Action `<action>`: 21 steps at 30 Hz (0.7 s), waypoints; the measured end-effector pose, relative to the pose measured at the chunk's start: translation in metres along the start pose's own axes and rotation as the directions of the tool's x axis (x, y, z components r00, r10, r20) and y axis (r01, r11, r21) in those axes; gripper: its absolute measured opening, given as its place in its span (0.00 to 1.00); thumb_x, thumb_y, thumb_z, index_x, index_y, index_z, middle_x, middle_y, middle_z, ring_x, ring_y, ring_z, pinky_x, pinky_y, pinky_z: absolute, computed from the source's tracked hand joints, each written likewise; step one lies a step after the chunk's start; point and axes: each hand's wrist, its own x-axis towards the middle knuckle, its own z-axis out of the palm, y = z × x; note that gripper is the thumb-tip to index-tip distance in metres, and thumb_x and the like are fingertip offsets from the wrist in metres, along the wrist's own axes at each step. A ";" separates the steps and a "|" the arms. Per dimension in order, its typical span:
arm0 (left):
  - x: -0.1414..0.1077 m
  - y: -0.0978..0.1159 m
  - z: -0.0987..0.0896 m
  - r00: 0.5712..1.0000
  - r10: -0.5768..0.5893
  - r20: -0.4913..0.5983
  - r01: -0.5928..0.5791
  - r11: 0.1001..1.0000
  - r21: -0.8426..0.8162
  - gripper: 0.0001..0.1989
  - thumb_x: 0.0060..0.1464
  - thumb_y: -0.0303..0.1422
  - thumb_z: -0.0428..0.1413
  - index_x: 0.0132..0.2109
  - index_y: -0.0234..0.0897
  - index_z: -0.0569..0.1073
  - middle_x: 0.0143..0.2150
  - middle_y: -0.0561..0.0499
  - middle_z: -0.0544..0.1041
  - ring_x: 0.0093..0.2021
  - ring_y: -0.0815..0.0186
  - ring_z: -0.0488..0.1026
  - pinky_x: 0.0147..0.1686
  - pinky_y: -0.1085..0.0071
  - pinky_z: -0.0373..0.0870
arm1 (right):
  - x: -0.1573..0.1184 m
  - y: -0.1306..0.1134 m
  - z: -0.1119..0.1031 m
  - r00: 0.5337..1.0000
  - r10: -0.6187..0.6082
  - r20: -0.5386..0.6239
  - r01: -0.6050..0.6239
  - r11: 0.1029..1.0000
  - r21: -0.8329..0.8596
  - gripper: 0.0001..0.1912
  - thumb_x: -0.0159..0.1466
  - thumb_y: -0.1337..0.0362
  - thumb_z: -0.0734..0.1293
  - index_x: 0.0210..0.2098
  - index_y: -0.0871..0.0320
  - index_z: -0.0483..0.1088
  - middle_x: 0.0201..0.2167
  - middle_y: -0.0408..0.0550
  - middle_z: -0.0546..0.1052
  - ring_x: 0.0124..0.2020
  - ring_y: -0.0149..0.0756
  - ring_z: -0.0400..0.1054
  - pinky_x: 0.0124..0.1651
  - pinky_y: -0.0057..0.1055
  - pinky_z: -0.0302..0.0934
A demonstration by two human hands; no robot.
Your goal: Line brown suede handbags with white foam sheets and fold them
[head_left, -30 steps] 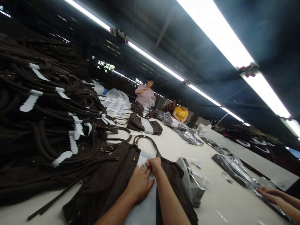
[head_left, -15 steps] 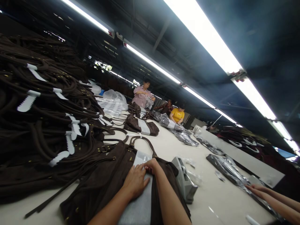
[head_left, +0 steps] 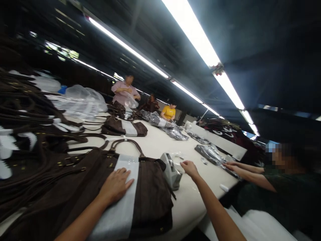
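A dark brown handbag [head_left: 152, 187] with looped handles lies on the table in front of me. A whitish translucent strip of wrapping [head_left: 117, 214] runs across its middle. My left hand [head_left: 116, 184] rests flat on the strip and the bag, fingers stretched out, holding nothing. Just right of the bag stands a grey tape dispenser [head_left: 173, 174]. Beside its upper right side is my right hand [head_left: 190, 168], thumb and fingers pinched together. What sits between those fingertips is too small to make out.
More brown bags [head_left: 22, 110] with white paper pieces are heaped at left. Another wrapped bag [head_left: 125, 128] lies farther back, near clear plastic bags [head_left: 82, 100]. At right, a co-worker's hands [head_left: 232, 166] touch a plastic-wrapped item [head_left: 213, 155]. Other people stand at the far end.
My right hand has left the strip on the bag and moved right to the tape dispenser. My left hand stays on the strip. The view has turned to the right.
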 end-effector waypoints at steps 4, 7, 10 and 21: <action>0.008 -0.006 0.005 0.999 0.020 0.033 -0.021 1.000 0.020 0.27 0.59 0.44 0.42 0.55 0.33 0.71 0.55 0.39 0.73 0.57 0.53 0.67 0.59 0.56 0.59 | 0.002 0.035 -0.005 0.976 0.129 0.173 -0.146 0.985 0.087 0.16 0.61 0.58 0.68 0.24 0.65 0.71 0.21 0.47 0.72 0.22 0.28 0.63 0.26 0.24 0.59; 0.009 -0.007 0.007 0.999 0.019 0.037 -0.020 0.999 0.029 0.27 0.58 0.45 0.42 0.56 0.35 0.71 0.56 0.41 0.72 0.58 0.54 0.67 0.60 0.55 0.59 | 0.008 0.042 0.004 0.958 0.167 0.233 -0.203 0.969 0.140 0.16 0.62 0.57 0.67 0.25 0.64 0.72 0.22 0.45 0.71 0.22 0.27 0.60 0.27 0.24 0.59; 0.006 -0.005 0.004 0.999 -0.014 0.046 0.012 0.999 0.044 0.28 0.59 0.46 0.41 0.58 0.36 0.70 0.58 0.42 0.72 0.59 0.54 0.67 0.60 0.55 0.60 | 0.018 0.043 0.009 0.941 0.177 0.287 -0.233 0.956 0.176 0.16 0.62 0.58 0.67 0.24 0.64 0.73 0.24 0.45 0.72 0.22 0.26 0.59 0.28 0.25 0.58; 0.002 -0.002 0.001 0.996 -0.077 0.049 0.073 0.994 0.077 0.28 0.61 0.47 0.42 0.60 0.38 0.70 0.61 0.44 0.70 0.61 0.57 0.65 0.62 0.59 0.59 | 0.023 0.033 0.013 0.966 -0.028 0.258 -0.075 0.921 0.382 0.07 0.53 0.66 0.70 0.22 0.64 0.72 0.21 0.43 0.73 0.28 0.29 0.63 0.33 0.25 0.56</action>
